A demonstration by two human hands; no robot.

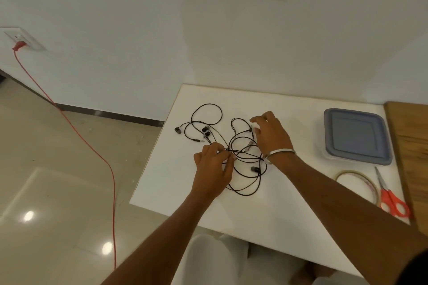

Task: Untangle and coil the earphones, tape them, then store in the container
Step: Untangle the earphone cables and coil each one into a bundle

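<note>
A tangle of black earphones (240, 146) lies spread over the middle of the white table (254, 210), with earbuds at the left and lower right and a jack plug near the centre. My left hand (214, 166) pinches a bunch of the cords at the tangle's left side. My right hand (271, 134) rests over the tangle's right side, fingertips closed on a cord near an inline piece. A closed container with a blue-grey lid (356, 135) sits at the table's right. A clear tape roll (357, 183) lies below it.
Red-handled scissors (391, 194) lie beside the tape roll near the table's right edge. A wooden surface (410, 146) adjoins the table on the right. A red cable (92, 146) runs from a wall socket across the floor on the left.
</note>
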